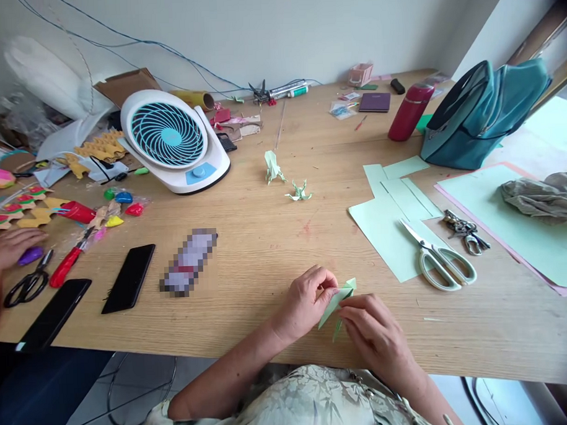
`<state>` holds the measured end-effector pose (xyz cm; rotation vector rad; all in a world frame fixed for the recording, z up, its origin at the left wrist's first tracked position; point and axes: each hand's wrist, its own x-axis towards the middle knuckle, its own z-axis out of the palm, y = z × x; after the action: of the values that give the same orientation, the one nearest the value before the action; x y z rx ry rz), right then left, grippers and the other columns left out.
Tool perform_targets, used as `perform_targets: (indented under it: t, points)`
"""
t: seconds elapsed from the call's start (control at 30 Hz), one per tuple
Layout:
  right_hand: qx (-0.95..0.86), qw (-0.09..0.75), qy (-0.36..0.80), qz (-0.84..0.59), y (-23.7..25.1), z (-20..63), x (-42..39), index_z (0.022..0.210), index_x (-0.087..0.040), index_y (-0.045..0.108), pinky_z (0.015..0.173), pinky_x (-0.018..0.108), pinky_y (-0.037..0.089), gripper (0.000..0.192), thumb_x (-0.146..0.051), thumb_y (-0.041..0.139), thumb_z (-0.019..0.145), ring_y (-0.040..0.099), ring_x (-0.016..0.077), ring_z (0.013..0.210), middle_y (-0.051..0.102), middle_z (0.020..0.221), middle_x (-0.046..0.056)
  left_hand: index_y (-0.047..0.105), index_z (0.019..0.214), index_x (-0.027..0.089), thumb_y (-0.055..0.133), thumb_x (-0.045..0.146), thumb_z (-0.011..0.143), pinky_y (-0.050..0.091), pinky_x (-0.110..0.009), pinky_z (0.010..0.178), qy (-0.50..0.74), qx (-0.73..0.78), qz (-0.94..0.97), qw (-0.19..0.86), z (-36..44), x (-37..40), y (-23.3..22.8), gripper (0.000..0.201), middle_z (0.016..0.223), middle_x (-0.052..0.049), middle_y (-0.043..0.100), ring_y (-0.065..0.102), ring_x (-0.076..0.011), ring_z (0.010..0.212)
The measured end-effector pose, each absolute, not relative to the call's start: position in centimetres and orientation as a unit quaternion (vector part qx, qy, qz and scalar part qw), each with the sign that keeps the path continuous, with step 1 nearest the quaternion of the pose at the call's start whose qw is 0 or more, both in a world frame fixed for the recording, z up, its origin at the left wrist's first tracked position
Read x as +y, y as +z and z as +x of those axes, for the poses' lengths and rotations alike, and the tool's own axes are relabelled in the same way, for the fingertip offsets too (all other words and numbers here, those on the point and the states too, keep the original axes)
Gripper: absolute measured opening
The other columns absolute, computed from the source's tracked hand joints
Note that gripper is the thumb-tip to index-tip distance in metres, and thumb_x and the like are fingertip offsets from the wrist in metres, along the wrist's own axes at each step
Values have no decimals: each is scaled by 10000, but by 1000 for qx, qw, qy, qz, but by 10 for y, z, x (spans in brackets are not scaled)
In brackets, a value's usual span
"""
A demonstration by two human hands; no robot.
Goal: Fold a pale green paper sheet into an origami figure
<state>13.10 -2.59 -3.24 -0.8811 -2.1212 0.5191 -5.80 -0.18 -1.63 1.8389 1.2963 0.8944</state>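
Note:
Close to the table's front edge, my left hand (308, 301) pinches a folded piece of light green paper (331, 307) from the left. On its other side my right hand (374, 327) grips the same paper between thumb and fingers. The paper has narrow pointed flaps sticking out above and below my fingertips; its middle is partly hidden by them. Two folded green paper figures stand farther back: a taller origami figure (273, 167) and a low, spread-legged one (300, 191). To the right, white-handled scissors (440, 256) lie on pale green paper sheets (381, 227).
A bunch of keys (467, 231), a red bottle (411, 112) and a teal backpack (485, 115) are on the right. Left stand a white fan (174, 142), phones (128, 278), black scissors (30, 283) and clutter. Another person's hand (15, 246) rests at the far left.

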Motion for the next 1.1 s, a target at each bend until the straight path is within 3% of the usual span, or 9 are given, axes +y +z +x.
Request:
perform_targets:
  t: [0.13,0.2,0.27,0.4,0.6,1.1]
  points:
    - [-812,393,116,-415,-29,141,-9,1183,-243,598,857,454,461,284,-178,634,909,610,279,1030,658,1168,113,594,900,183,511,241,1001,462,-249,759,291,410,828,247,-60,9,-7,143,859,-27,631,601,-145,808]
    - [-821,372,165,-401,-26,143,0,1085,-245,619,799,407,473,168,-203,622,922,629,246,926,684,1044,73,600,925,185,496,247,1009,463,-252,774,264,381,857,227,-61,16,-1,147,877,-34,642,613,-151,817]
    - [-814,362,235,-388,-23,143,9,974,-243,620,711,346,481,56,-205,596,940,624,205,815,675,920,37,598,923,190,500,253,1008,463,-246,773,261,370,862,228,-60,24,3,144,873,-31,646,618,-148,811]
    - [-779,386,319,-378,-18,140,26,893,-238,610,661,297,482,60,-200,600,938,615,173,759,650,849,13,588,898,186,586,278,968,474,-227,748,334,394,809,280,-58,35,4,115,843,-10,638,619,-130,786]
    - [-747,420,331,-394,-23,129,44,873,-234,613,689,296,467,71,-201,607,936,605,165,760,642,829,7,586,866,183,640,272,925,510,-214,756,432,460,703,329,-59,40,-16,120,826,-1,647,628,-118,785]
    - [-685,455,384,-420,-39,118,40,897,-230,622,696,296,463,65,-189,602,943,585,154,781,622,845,10,589,904,195,604,173,936,516,-258,810,463,440,719,273,-68,39,-31,41,918,-32,710,670,-145,863]
